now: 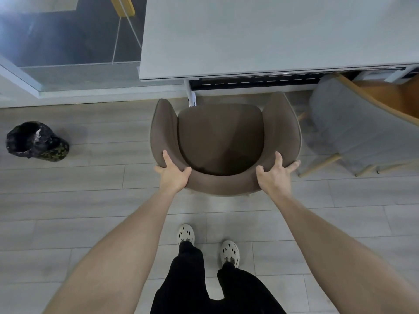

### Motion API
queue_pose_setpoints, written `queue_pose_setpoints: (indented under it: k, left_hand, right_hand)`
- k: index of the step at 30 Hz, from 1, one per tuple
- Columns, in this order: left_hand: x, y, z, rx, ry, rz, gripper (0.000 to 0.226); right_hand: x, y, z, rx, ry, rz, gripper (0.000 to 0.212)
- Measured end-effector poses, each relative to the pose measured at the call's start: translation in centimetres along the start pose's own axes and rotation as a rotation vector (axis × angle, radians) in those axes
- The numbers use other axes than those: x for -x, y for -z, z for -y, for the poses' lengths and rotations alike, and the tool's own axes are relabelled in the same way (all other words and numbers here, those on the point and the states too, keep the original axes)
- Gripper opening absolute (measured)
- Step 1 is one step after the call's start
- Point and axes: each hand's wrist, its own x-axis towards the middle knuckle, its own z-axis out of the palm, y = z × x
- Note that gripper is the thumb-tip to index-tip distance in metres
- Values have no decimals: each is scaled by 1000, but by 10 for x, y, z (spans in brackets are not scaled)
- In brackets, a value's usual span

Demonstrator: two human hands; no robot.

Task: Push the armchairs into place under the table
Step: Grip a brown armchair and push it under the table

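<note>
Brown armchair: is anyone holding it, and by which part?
Left hand and right hand both grip the brown armchair by its backrest's top edge.

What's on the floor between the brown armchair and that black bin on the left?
Nothing: in the head view, only bare grey floor planks lie between the brown armchair and the black bin.

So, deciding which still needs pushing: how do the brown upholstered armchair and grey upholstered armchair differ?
The brown upholstered armchair stands clear of the white table, left hand and right hand gripping its back; the grey upholstered armchair is untouched, partly under the tabletop. Both face it.
</note>
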Motion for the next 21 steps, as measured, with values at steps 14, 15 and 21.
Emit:
queue_pose_setpoints:
  k: [14,15,21]
  left_hand:
    - [-8,-2,-6,-8,14,-10,110]
    - [-6,0,-6,-3,17,-3,110]
    - [-1,1,0,-17,11,1,111]
  right_hand:
    - [-5,2,7,-14,3,-13,80]
    - [-2,2,7,-24,-7,-8,81]
    - [3,-3,1,-55,-7,-14,86]
